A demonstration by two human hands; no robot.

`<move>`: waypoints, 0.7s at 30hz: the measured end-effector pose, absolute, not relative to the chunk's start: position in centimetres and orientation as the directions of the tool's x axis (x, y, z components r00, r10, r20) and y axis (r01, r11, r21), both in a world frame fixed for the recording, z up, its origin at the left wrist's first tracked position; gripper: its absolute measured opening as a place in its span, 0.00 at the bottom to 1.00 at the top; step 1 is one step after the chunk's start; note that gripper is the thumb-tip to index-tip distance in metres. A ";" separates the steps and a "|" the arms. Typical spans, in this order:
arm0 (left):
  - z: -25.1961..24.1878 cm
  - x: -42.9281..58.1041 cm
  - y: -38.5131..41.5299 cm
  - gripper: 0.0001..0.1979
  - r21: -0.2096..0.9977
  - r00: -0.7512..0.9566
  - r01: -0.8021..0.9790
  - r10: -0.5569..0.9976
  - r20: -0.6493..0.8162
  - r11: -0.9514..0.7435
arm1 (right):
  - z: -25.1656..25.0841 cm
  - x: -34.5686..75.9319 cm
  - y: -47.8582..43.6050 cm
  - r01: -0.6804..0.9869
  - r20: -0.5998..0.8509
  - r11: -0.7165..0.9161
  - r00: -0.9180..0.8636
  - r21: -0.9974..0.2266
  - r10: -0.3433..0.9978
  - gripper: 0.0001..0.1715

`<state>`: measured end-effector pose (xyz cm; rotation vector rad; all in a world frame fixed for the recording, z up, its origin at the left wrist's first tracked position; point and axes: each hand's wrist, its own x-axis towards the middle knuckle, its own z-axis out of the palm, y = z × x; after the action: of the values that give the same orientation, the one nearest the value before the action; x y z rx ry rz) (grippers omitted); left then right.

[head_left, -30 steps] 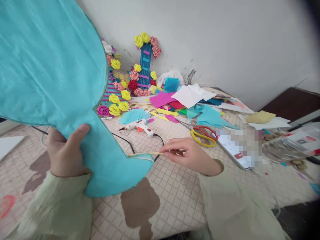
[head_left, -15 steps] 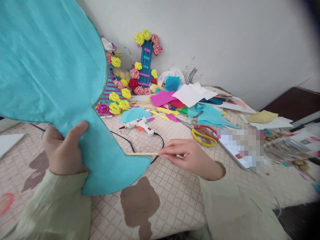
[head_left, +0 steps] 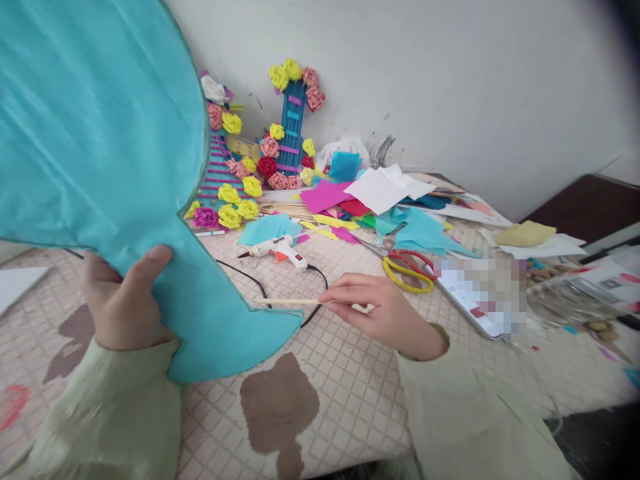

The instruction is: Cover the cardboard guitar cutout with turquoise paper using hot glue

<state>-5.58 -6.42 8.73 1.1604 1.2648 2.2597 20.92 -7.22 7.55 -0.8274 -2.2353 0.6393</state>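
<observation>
My left hand (head_left: 127,297) grips a large fish-shaped turquoise cutout (head_left: 125,160) at its narrow waist, thumb on the front and fingers behind. The cutout stands raised over the table, its lower flared end pointing right. Between the thumb and fingertips of my right hand (head_left: 373,310) is a thin pale wooden stick (head_left: 290,303). It lies level, its left end close above the notch edge of the flared end; whether they touch I cannot tell. Behind the stick rests a white glue gun (head_left: 275,252) with its black cord.
Scissors (head_left: 407,273) with red and yellow handles lie beside a phone (head_left: 470,303). Coloured paper sheets (head_left: 325,197) pile up at the back. Two instrument-like pieces with paper flowers, one a blue-necked piece (head_left: 291,127), lean on the wall. A clear plastic container (head_left: 575,300) is at right.
The turquoise cutout and my left hand have shifted slightly left. The stick has lifted a little off the cutout's edge, and its left end now sits higher.
</observation>
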 end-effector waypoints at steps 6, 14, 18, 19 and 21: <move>9.0 -5.6 -6.4 0.06 0.741 -0.579 0.160 0.546 0.606 -0.652 | 7.5 20.8 -7.3 0.381 0.406 0.694 -0.602 -0.611 0.688 0.11; 8.4 -5.8 -6.4 0.07 0.677 -0.578 0.237 0.459 0.674 -0.697 | 7.5 20.7 -7.3 0.384 0.433 0.701 -0.580 -0.601 0.690 0.11; 7.9 -6.3 -6.1 0.09 0.644 -0.550 0.244 0.443 0.708 -0.725 | 7.3 20.7 -7.1 0.354 0.460 0.732 -0.599 -0.582 0.656 0.10; 7.8 -6.4 -6.0 0.09 0.635 -0.544 0.247 0.438 0.716 -0.732 | 7.3 20.7 -7.1 0.350 0.462 0.735 -0.601 -0.581 0.652 0.10; 7.7 -6.5 -6.0 0.12 0.673 -0.544 0.286 0.462 0.700 -0.683 | 7.2 20.7 -7.1 0.346 0.466 0.732 -0.596 -0.587 0.654 0.10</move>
<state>-6.51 -6.01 7.67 1.4382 1.1971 2.3829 20.72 -7.09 7.24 -0.7510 -2.2458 0.5820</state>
